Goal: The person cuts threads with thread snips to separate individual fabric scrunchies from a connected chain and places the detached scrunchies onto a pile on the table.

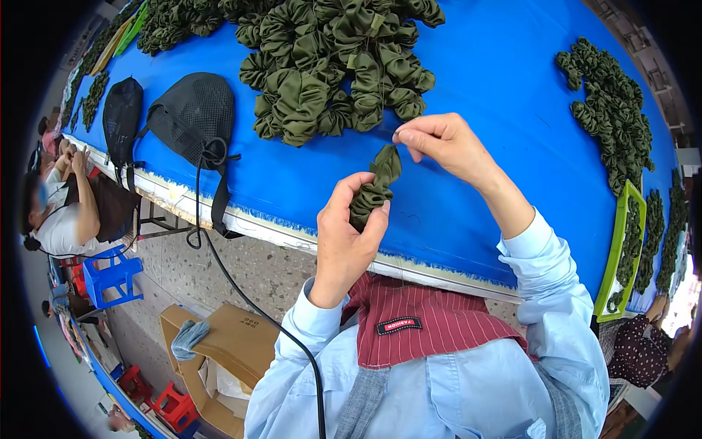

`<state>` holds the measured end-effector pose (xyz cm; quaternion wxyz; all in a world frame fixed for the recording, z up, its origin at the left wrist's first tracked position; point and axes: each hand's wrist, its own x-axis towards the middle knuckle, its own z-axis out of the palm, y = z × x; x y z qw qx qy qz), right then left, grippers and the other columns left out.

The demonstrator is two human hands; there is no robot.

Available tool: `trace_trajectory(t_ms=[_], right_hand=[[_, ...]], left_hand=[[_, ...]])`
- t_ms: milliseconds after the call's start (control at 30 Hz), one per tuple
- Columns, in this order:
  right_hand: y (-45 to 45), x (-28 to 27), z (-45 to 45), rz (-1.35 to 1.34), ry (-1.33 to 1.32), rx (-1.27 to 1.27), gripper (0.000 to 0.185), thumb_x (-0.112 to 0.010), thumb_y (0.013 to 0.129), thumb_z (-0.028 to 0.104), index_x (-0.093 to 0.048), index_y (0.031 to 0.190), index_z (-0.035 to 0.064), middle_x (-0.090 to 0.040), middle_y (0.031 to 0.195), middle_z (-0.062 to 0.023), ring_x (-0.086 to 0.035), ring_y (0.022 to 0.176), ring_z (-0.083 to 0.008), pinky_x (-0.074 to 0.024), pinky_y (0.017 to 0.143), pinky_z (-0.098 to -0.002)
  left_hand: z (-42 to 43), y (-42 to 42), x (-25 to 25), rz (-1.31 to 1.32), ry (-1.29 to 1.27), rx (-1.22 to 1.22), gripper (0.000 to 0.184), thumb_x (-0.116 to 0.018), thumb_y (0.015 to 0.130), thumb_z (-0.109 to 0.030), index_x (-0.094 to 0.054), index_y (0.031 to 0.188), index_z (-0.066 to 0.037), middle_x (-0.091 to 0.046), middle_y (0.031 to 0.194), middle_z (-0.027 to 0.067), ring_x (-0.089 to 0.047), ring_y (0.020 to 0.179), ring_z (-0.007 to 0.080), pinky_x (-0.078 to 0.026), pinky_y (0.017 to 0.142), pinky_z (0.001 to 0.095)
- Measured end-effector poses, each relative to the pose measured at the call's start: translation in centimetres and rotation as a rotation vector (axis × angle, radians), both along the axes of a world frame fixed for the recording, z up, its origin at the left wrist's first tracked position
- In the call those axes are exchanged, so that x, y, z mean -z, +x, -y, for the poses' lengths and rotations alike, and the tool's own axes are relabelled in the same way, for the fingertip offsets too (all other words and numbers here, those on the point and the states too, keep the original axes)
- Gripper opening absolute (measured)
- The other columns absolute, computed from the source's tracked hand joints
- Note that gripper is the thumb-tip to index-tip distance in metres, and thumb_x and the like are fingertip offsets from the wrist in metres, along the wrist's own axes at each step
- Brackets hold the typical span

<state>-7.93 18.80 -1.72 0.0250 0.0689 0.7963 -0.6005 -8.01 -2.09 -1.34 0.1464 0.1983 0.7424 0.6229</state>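
A dark green gathered fabric scrunchie is pinched upright between the thumb and fingers of my left hand, above the table's front edge. Just up and right of its pointed top, my right hand has thumb and forefinger pressed together; what they hold, if anything, is too small to make out. A large pile of similar green scrunchies lies on the blue tabletop beyond my hands. Thin loose threads show along the pile.
Black mesh bags and a black cord lie at the left. More scrunchies and a green tray are at the right. An open cardboard box and a blue stool stand below. A person sits at far left.
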Motion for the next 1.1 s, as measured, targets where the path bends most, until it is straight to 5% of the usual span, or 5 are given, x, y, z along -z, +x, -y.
trace_trajectory(t_ms=[133,300,800,867,1100], right_hand=[[2.2,0.0,0.1,-0.187,-0.925,0.148,0.021,-0.060,0.085,0.011,-0.063,0.102,-0.0010,-0.053,0.058,0.0008,-0.036,0.049,-0.0030,-0.0259,0.043,-0.0165],[6.2,-0.9,3.7,0.045,-0.596,0.256,0.022,-0.064,0.082,0.011,-0.060,0.102,0.0018,-0.057,0.069,0.0001,-0.041,0.052,-0.0031,-0.0278,0.044,-0.0151],[12.2,-5.0,6.8,-0.066,-1.020,0.368,0.023,-0.064,0.076,-0.001,-0.059,0.098,0.0020,-0.059,0.072,-0.0027,-0.053,0.058,-0.0084,-0.0398,0.055,-0.0177],[13.5,-3.8,4.8,-0.202,-1.029,0.388,0.026,-0.062,0.076,-0.001,-0.058,0.102,0.0010,-0.060,0.073,-0.0047,-0.054,0.058,-0.0098,-0.0407,0.055,-0.0196],[16.7,-6.2,3.5,-0.124,-0.711,0.328,0.029,-0.064,0.072,-0.003,-0.058,0.100,0.0003,-0.059,0.066,-0.0050,-0.049,0.051,-0.0091,-0.0365,0.047,-0.0192]], left_hand=[[0.2,0.3,0.0,0.341,0.376,-0.066,0.037,-0.057,0.080,-0.001,-0.049,0.116,0.002,-0.062,0.096,0.0105,-0.057,0.077,0.0137,-0.047,0.068,0.0231],[0.3,-0.3,0.5,0.694,0.921,0.191,0.040,-0.055,0.085,-0.008,-0.044,0.123,0.000,-0.059,0.100,0.0116,-0.056,0.084,0.0167,-0.048,0.075,0.0276],[-2.6,3.5,0.1,0.689,1.112,0.400,0.040,-0.041,0.099,-0.030,-0.038,0.132,-0.007,-0.058,0.073,0.0028,-0.057,0.071,0.0117,-0.047,0.068,0.0255],[-1.3,3.1,-2.8,0.660,0.748,0.039,0.043,-0.038,0.099,-0.035,-0.039,0.132,-0.007,-0.056,0.066,-0.0028,-0.050,0.054,0.0049,-0.044,0.057,0.0207],[-0.6,3.5,-3.5,0.213,0.612,0.239,0.039,-0.048,0.094,-0.021,-0.043,0.131,-0.008,-0.058,0.070,-0.0008,-0.046,0.050,0.0039,-0.038,0.048,0.0150]])
